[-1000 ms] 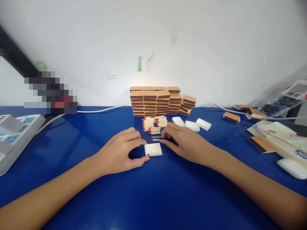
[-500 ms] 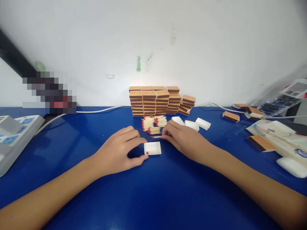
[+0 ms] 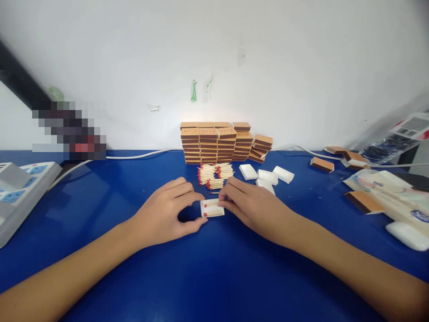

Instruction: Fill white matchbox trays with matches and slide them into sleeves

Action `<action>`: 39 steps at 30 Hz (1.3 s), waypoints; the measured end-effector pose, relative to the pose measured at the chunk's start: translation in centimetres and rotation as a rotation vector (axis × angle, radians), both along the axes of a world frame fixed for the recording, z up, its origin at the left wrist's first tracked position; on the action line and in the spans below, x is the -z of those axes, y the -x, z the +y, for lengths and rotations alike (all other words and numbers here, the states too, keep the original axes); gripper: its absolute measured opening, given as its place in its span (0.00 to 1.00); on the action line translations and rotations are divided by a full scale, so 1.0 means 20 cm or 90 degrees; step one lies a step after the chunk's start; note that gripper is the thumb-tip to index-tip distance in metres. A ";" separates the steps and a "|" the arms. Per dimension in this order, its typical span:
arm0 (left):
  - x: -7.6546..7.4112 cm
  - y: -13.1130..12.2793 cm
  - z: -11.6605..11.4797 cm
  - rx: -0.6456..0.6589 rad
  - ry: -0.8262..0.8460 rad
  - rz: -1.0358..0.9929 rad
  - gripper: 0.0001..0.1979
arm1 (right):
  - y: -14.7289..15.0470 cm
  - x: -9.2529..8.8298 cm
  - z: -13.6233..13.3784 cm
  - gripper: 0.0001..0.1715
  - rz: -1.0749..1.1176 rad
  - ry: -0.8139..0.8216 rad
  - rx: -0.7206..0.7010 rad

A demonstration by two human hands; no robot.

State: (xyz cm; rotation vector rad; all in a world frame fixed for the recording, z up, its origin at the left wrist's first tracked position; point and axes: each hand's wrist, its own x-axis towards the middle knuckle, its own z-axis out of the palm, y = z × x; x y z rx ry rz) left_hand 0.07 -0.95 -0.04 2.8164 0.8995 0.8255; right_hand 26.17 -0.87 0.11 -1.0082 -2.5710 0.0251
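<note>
A small white matchbox tray (image 3: 214, 208) lies on the blue table, with red-headed matches inside it. My left hand (image 3: 174, 208) grips the tray's left end between thumb and fingers. Pinched in my right hand (image 3: 244, 199) is a match (image 3: 211, 205), held low over the tray with its red head pointing left. One loose match (image 3: 215, 193) lies just beyond the tray. Behind it are piles of matches (image 3: 214, 174), partly bundled close together. Several white matchbox trays (image 3: 248, 172) rest beyond my right hand, one partly hidden by it.
Stacked matchboxes (image 3: 208, 145) stand against the wall. More matchboxes (image 3: 322, 164) lie at the right, near a tissue pack (image 3: 395, 192) and a white rounded object (image 3: 407, 235). A power strip (image 3: 30, 192) sits at the left; a white cable (image 3: 144, 154) runs along the wall.
My right hand has moved toward me and left, carrying a match from beside the piles to the tray. The left hand stays in place on the tray.
</note>
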 end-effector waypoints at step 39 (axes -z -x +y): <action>0.01 -0.01 0.00 0.011 0.062 0.011 0.11 | -0.05 0.09 0.11 0.06 0.034 0.027 0.072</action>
